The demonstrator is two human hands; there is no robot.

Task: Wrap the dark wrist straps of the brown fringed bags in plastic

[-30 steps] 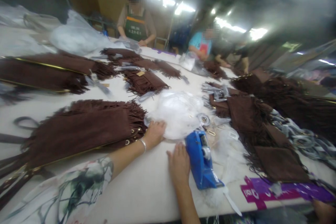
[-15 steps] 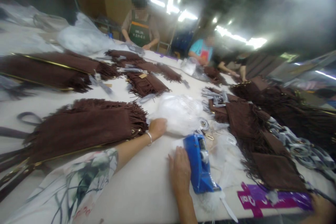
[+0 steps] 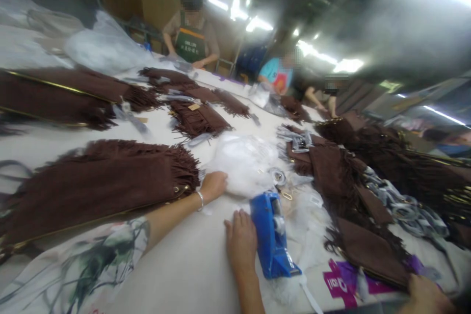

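Observation:
My left hand (image 3: 214, 186), with a bracelet at its wrist, is closed at the near left edge of a heap of white plastic wrapping (image 3: 243, 159). Its fingertips are partly hidden and seem to grip the plastic. Palm down on the table, my right hand (image 3: 241, 238) lies with fingers stretched out, just left of a blue tape dispenser (image 3: 270, 238). A large brown fringed bag (image 3: 106, 186) with a gold zip lies left of my left hand. Beyond the wrapping rests a smaller brown fringed bag (image 3: 198, 117).
Wrapped straps (image 3: 408, 206) and more brown bags (image 3: 331, 167) cover the right side. At lower right, another person's hand (image 3: 427, 294) holds a brown pouch (image 3: 371, 248) over purple tape (image 3: 338, 282). Several people work across the table. A clear plastic bag (image 3: 103, 46) lies far left.
The whole view has shifted slightly. The other person's pouch at lower right has tilted, its near edge lifted. My hands keep about the same places by the wrapping and the dispenser.

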